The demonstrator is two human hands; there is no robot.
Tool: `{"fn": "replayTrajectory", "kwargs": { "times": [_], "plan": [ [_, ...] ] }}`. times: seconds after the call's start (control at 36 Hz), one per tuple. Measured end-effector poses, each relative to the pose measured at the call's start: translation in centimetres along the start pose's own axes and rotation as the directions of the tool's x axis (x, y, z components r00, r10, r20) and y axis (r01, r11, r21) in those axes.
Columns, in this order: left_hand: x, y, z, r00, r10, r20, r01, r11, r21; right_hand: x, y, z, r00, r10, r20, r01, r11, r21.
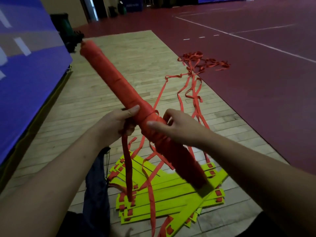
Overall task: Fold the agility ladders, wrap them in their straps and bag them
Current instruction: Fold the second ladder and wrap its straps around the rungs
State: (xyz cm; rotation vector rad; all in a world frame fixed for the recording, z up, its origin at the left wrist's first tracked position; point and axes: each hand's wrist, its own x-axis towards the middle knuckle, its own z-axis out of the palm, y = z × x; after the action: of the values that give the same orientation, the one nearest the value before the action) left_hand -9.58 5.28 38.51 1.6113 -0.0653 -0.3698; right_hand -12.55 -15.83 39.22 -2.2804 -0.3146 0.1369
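**Wrap may slacken at mid-bundle**

The red bundle (118,82) slants upward, held in both hands. If tension drops, the strap (127,159) hanging below it could unwind or snag the yellow rungs (164,194) underneath. The left hand (116,125) grips bundle and strap, thumb on top. The right hand (172,127) curls over the bundle alongside, thumb outstretched.

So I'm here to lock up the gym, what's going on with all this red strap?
A person holds up a strap-wrapped ladder bundle: the left hand grips its middle and a hanging strap tail, the right hand grips it just beside. A second ladder of yellow rungs lies folded on the wooden floor below, straps loose. A dark bag lies next to it; the bundle is not bagged yet.
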Motion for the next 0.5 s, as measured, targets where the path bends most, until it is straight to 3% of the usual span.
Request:
{"fn": "replayTrajectory", "kwargs": {
  "times": [0.06,0.11,0.17,0.19,0.25,0.36,0.44,0.5],
  "plan": [
    [-0.2,0.3,-0.1,0.998,0.025,0.049,-0.022,0.998,-0.062,0.4,0.1,-0.7,0.990,0.060,0.126,-0.100,0.936,0.339],
    [-0.3,0.5,0.1,0.991,0.067,0.116,-0.058,0.995,-0.082,0.3,0.1,-0.7,0.925,0.048,0.378,-0.288,0.736,0.613],
    [-0.4,0.5,0.3,0.978,0.088,0.187,-0.077,0.995,-0.067,-0.2,-0.2,-0.2,0.813,-0.062,0.579,-0.449,0.568,0.690],
    [-0.4,0.5,0.5,0.973,0.090,0.215,-0.081,0.996,-0.049,-0.5,-0.5,0.1,0.781,-0.098,0.617,-0.476,0.545,0.690],
    [-0.6,0.6,0.8,0.967,0.080,0.243,-0.076,0.997,-0.027,-0.8,-1.1,0.7,0.811,-0.069,0.581,-0.440,0.582,0.684],
    [-0.5,1.2,0.4,0.981,-0.021,0.192,0.013,0.999,0.043,0.2,-1.1,1.0,0.950,0.111,0.291,-0.277,0.728,0.627],
    [-1.1,1.0,-0.5,0.969,-0.155,0.191,0.097,0.954,0.283,0.6,-1.1,0.7,0.971,0.151,0.186,-0.223,0.847,0.482],
    [-1.3,0.9,-0.6,0.959,-0.189,0.213,0.125,0.951,0.283,0.6,-0.8,0.7,0.979,0.166,0.115,-0.196,0.921,0.337]
  ]
}}
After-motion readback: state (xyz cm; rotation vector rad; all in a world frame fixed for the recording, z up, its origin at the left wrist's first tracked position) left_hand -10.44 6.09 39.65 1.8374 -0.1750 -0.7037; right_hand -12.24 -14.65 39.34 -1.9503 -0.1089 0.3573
